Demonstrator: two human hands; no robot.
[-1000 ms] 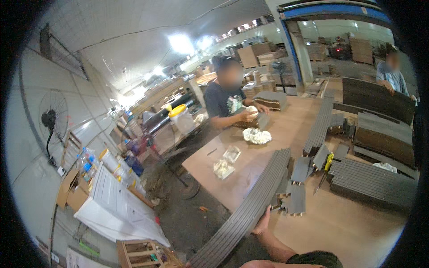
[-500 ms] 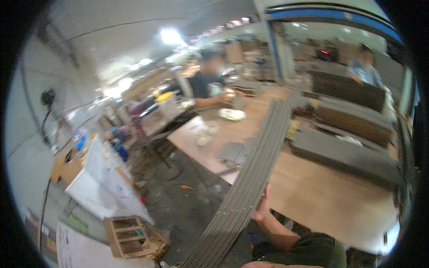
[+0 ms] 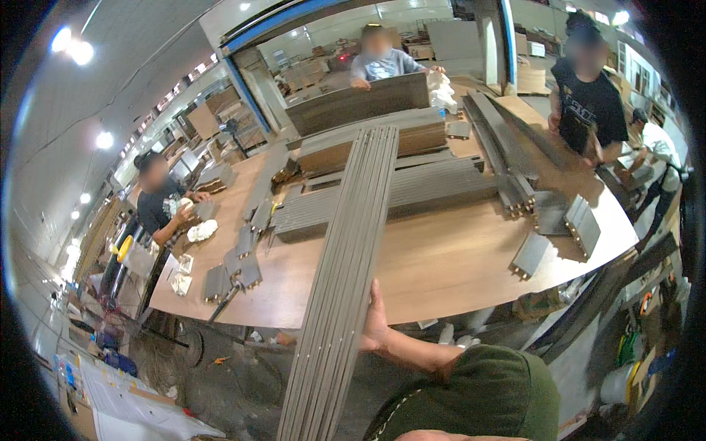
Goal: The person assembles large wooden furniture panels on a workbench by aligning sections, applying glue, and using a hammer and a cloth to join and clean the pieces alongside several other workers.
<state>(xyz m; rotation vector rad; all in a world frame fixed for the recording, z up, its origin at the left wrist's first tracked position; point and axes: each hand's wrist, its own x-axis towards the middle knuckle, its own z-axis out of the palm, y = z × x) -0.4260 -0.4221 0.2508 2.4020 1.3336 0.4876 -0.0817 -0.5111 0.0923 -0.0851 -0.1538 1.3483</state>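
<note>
A bundle of long grey-brown slats (image 3: 337, 272) rises from the lower edge, its far end over the table. My right hand (image 3: 375, 329) grips its right edge, thumb up along the side and fingers hidden beneath. The sleeve on this arm is olive green. My left hand is out of sight. Behind the bundle, a stack of grey slats (image 3: 434, 192) lies across the wooden table (image 3: 434, 279). Short grey pieces (image 3: 241, 266) lie to the left, others like them (image 3: 535, 253) to the right.
Across the table a person (image 3: 382, 62) stands behind a tall dark panel (image 3: 360, 103). One co-worker (image 3: 158, 202) works at the left, another (image 3: 588, 103) at the right. Long boards (image 3: 500, 151) lie towards the right. A white bucket with a yellow rim (image 3: 134, 257) stands left of the table.
The view has swung to the right, bringing the table's right side and another co-worker into sight. The slat bundle stays in my right hand and now appears more upright.
</note>
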